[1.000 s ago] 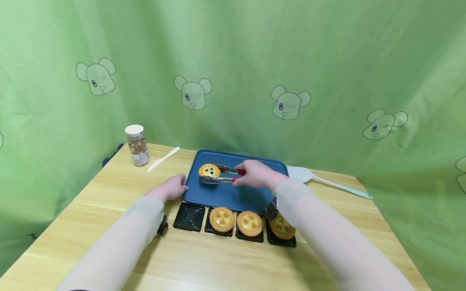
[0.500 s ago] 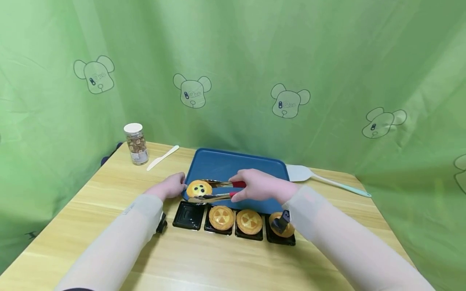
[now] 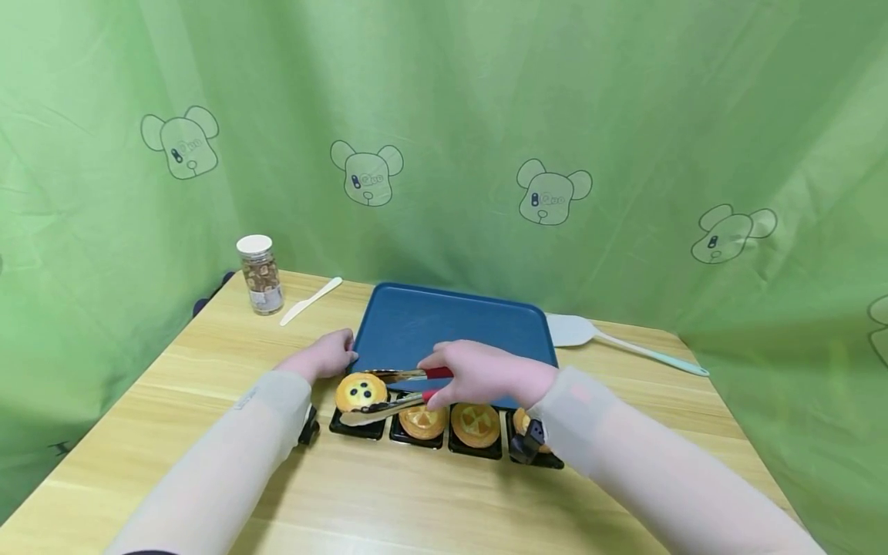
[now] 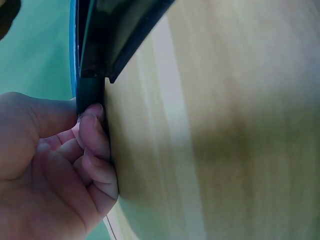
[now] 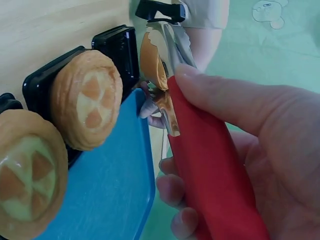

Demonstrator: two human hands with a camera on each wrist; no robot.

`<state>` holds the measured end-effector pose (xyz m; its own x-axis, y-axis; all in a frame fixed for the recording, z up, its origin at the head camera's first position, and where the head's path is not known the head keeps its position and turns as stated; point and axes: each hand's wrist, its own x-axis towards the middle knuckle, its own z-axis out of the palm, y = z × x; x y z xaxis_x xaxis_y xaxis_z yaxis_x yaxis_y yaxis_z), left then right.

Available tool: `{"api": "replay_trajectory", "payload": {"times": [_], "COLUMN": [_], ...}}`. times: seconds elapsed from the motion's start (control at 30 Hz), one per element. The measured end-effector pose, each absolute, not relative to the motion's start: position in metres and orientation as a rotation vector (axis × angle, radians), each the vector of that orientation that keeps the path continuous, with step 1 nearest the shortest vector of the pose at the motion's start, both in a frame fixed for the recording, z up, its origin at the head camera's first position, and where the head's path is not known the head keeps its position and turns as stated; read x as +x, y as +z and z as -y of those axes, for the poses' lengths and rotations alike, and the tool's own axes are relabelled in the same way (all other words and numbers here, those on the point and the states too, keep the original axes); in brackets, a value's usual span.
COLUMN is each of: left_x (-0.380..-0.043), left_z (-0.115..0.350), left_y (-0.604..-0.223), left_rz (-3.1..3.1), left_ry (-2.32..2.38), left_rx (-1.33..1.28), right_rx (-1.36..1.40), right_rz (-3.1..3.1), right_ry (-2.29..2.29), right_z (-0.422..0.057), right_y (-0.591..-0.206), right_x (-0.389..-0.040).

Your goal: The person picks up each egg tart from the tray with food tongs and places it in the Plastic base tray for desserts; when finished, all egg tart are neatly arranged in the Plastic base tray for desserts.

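Note:
My right hand point(image 3: 482, 374) grips the red-handled metal tongs point(image 5: 210, 165), which point left. Between their jaws is an egg tart point(image 3: 361, 391) with dark berry-like dots on its yellow top. This tart is over the leftmost black square tray point(image 3: 356, 429), overlapping most of it in the head view. My left hand point(image 3: 324, 356) pinches the left edge of the large blue tray point(image 3: 451, 316) between thumb and curled fingers, as the left wrist view shows close up. The blue tray's surface carries no tart.
Right of the held tart, tarts with triangle patterns, such as one tart point(image 3: 475, 426), sit in black square trays in a row. Behind stand a lidded jar point(image 3: 260, 277) and a pale plastic knife point(image 3: 311, 301). A white spatula point(image 3: 572, 331) lies right of the blue tray.
My right hand has carried the tart in the tongs from over the blue tray leftward and toward me, to over the leftmost black square tray. My left hand stays at the tray's edge.

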<state>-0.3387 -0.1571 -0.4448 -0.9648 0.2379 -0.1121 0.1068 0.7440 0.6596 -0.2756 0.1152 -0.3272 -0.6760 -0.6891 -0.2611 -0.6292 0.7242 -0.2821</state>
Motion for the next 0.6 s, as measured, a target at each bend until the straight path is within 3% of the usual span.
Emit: {"api": "replay_trajectory", "payload": {"times": [0.6], "left_x": [-0.337], "left_z": [0.157], "left_y": [-0.444], "left_rz": [-2.749], "left_ry": [1.043], "left_rx": [0.273], "right_rx": [-1.06], "right_rz": [-2.609], "right_ry": [-0.144], "right_z": [-0.11], "right_y": [-0.342], "right_x": [-0.279]}}
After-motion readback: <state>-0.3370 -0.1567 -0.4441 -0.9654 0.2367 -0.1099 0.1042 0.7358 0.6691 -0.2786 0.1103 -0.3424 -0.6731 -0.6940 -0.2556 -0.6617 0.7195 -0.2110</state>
